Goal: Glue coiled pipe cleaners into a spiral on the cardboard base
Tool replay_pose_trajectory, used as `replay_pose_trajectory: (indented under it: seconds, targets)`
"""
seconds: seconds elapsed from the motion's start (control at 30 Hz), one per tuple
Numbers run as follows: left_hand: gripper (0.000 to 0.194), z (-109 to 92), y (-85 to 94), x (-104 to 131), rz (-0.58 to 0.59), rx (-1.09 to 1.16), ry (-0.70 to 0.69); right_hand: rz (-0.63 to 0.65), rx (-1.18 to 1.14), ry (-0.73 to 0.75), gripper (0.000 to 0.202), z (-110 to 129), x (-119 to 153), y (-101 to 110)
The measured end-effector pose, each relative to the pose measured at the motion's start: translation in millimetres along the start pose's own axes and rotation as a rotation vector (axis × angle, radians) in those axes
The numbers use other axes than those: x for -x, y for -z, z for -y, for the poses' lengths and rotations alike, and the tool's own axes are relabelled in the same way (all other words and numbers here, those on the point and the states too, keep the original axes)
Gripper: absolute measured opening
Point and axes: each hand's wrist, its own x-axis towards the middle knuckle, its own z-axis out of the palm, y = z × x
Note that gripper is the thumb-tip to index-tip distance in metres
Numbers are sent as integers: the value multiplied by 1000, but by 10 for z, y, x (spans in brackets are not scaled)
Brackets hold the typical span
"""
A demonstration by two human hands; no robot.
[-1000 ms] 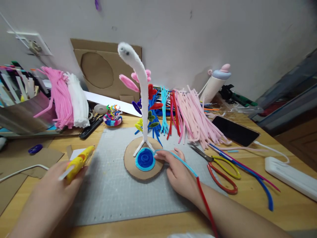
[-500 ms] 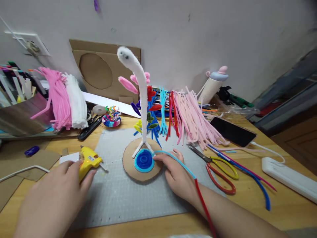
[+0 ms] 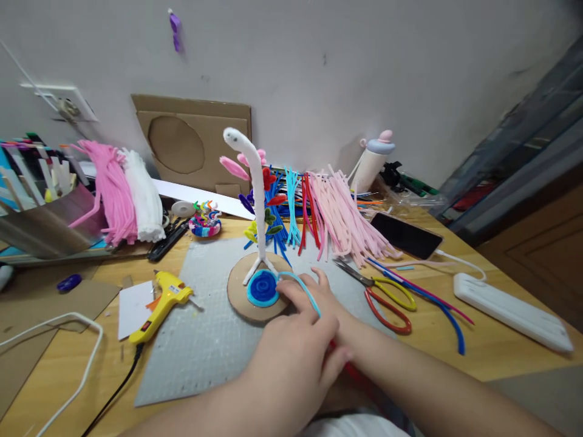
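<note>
A round cardboard base [image 3: 237,288] lies on the grey cutting mat [image 3: 182,358]. On it is a flat spiral of dark blue pipe cleaner [image 3: 263,287] with a light blue outer ring. My right hand [image 3: 314,295] pinches the light blue pipe cleaner [image 3: 303,284] against the spiral's right edge; its thumb is hidden and one finger is raised. My left hand [image 3: 296,355] crosses in front, fingers closed round that pipe cleaner near where it turns red. A white fuzzy stem [image 3: 259,206] with coloured flowers and leaves around it rises from the base.
A yellow glue gun [image 3: 164,303] lies at left on the mat's edge, its black cord trailing forward. Scissors [image 3: 387,303], a phone [image 3: 405,235] and a white power strip [image 3: 510,312] are at right. Bundles of pipe cleaners [image 3: 341,215] line the back.
My left hand has left the glue gun, which now lies by itself, and has moved right to the pipe cleaner. My right hand stays at the spiral. The camera view has shifted.
</note>
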Motion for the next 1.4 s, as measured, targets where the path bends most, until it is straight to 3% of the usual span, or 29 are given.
replay_pose_trajectory:
  seconds: [0.13, 0.23, 0.3, 0.4, 0.6, 0.9, 1.07, 1.4]
  targets:
    - [19, 193, 29, 89, -207, 214, 99, -5, -48, -27, 39, -68, -13, -5]
    - [12, 463, 132, 120, -385, 530, 206, -40, -83, -58, 53, -90, -13, 6]
    - [22, 674, 237, 107, -438, 710, 270, -59, -109, -75, 57, -90, -17, 6]
    - [35, 981, 405, 42, -498, 699, 313, -85, -137, -100, 56, -82, -30, -13]
    - [24, 1369, 601, -100, -543, 344, 378, -126, -177, -114, 55, -69, -38, -49]
    - [26, 1492, 503, -133, -529, -103, 567, -204, -96, -19, 50, -47, 8, 8]
    - [28, 1500, 461, -152, -497, -176, 591, -123, 27, 74, 52, 3, 14, 11]
    - [22, 1467, 425, -146, -474, -222, 616, -92, 29, 51, 45, -15, -36, -19]
